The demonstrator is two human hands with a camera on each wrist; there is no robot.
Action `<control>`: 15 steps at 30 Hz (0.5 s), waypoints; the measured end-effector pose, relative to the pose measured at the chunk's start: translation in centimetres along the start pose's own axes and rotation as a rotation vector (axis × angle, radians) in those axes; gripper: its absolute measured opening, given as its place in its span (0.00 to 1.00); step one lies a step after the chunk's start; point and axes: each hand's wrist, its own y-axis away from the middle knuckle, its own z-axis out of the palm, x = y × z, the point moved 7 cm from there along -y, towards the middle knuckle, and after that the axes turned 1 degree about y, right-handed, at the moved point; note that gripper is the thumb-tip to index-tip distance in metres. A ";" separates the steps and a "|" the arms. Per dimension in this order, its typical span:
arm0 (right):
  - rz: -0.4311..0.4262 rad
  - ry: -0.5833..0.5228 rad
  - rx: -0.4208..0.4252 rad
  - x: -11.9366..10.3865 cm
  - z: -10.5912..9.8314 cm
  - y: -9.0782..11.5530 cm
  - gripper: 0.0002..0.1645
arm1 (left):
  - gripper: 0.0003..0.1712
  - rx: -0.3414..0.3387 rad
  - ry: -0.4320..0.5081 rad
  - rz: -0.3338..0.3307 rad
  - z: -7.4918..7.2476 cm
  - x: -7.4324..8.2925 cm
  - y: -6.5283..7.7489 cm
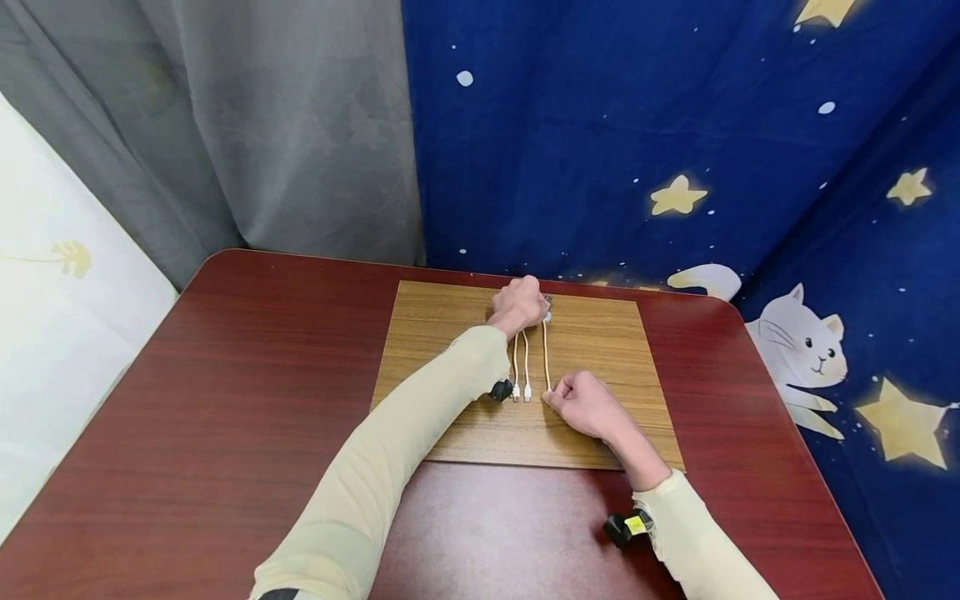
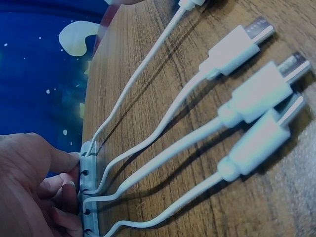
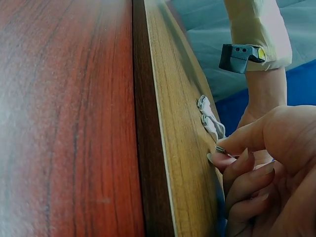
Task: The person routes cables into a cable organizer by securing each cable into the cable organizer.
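At the board's far side, my left hand [image 1: 520, 300] holds a pale slotted cable clip [image 2: 93, 170], thumb and fingertips against its back edge. Several white cables run from its slots toward me. My right hand [image 1: 588, 406] pinches the plug end of the rightmost cable [image 1: 546, 354] between thumb and forefinger. That plug's metal tip [image 3: 220, 148] peeks out between the fingertips in the right wrist view. Three other plugs lie side by side in the left wrist view: an upper plug [image 2: 232, 52], a middle plug [image 2: 261, 94] and a lower plug [image 2: 259, 143].
A wood-grain board [image 1: 465, 437] lies on the dark red table [image 1: 247, 400]. Past the table's far edge hang a grey curtain [image 1: 300, 125] and a blue star-patterned curtain [image 1: 570, 150]. Black wrist cameras sit on both sleeves, the right camera [image 1: 619, 528] low over the table.
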 end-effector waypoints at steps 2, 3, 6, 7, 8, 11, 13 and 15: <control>0.002 0.001 -0.009 0.0 0.1 0.0 0.17 | 0.11 0.000 -0.003 -0.005 0.1 0.0 0.0; 0.002 0.001 -0.015 -0.1 0.2 0.0 0.17 | 0.11 -0.001 -0.001 -0.007 0.1 -0.1 -0.1; 0.007 0.004 -0.029 -0.2 0.3 -0.1 0.17 | 0.11 0.003 0.001 -0.011 0.1 -0.1 -0.1; 0.009 0.010 -0.033 -0.2 0.3 -0.1 0.17 | 0.11 0.005 0.004 -0.014 0.1 -0.2 -0.1; 0.010 0.013 -0.038 -0.3 0.3 -0.1 0.17 | 0.11 0.007 0.008 -0.015 0.1 -0.2 -0.1; 0.020 0.023 -0.048 -0.4 0.4 -0.1 0.18 | 0.11 0.012 0.021 -0.016 0.0 -0.3 -0.1; 0.021 0.024 -0.056 -0.4 0.5 -0.2 0.18 | 0.10 0.014 0.034 -0.011 -0.1 -0.3 0.0; 0.017 0.018 -0.062 -0.4 0.5 -0.1 0.18 | 0.10 0.015 0.057 0.000 -0.2 -0.4 0.0</control>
